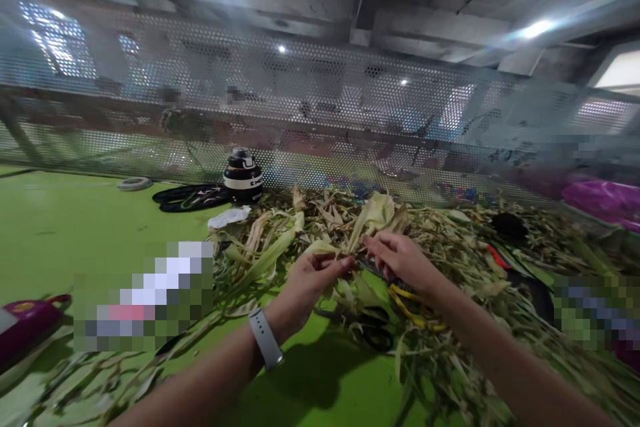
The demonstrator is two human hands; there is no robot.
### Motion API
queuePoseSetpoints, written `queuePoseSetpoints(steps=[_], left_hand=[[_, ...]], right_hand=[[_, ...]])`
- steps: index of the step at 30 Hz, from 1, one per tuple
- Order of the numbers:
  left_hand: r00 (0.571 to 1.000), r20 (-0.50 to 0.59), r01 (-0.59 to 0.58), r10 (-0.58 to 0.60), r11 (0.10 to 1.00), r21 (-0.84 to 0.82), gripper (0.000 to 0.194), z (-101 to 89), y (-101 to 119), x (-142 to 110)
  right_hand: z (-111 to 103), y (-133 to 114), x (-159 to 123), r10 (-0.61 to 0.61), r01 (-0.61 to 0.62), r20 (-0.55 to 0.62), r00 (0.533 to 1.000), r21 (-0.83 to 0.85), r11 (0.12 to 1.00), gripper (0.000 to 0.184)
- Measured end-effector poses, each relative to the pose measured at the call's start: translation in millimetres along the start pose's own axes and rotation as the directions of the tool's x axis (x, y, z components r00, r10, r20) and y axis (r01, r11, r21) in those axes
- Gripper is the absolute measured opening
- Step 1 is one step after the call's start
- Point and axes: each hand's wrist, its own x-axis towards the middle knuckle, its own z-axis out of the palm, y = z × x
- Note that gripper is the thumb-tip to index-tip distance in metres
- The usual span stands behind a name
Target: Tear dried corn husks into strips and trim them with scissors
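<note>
Both my hands meet above a heap of corn husks and leaves [440, 260] on a green table [65, 227]. My left hand [313, 279], with a white watch band at the wrist, pinches a pale green husk strip [325, 248]. My right hand [400, 257] is closed on the same husk, which rises to a folded leaf [375, 213] just behind my fingers. Black-handled scissors [370, 330] lie on the table below my hands, beside yellow strips.
A perforated mesh screen [320, 113] runs along the table's far edge. A black and white jar [243, 177], black straps [190, 197] and a tape roll [134, 183] sit near it. A magenta case [25, 327] lies at the left, and a pink bag [605, 200] at the far right.
</note>
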Motion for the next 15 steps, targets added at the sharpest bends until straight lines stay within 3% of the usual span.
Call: queuePoseSetpoints(steps=[5, 9, 15], left_hand=[[0.999, -0.044, -0.032, 0.030, 0.999, -0.043, 0.026, -1.8, 2.8, 2.6], [0.999, -0.034, -0.003, 0.001, 0.999, -0.049, 0.025, -5.0, 5.5, 4.2], [0.999, -0.042, 0.015, -0.019, 0.996, -0.085, 0.023, -9.2, 7.3, 6.6]], right_hand=[[7.1, -1.4, -6.4, -0.134, 0.174, 0.226, 0.965, -0.168, 0.970, 0.029], [6.1, 2.7, -2.5, -0.192, 0.225, 0.194, 0.962, -0.166, 0.960, 0.027], [0.9, 4.9, 1.7, -0.145, 0.182, 0.255, 0.956, -0.126, 0.975, 0.024]])
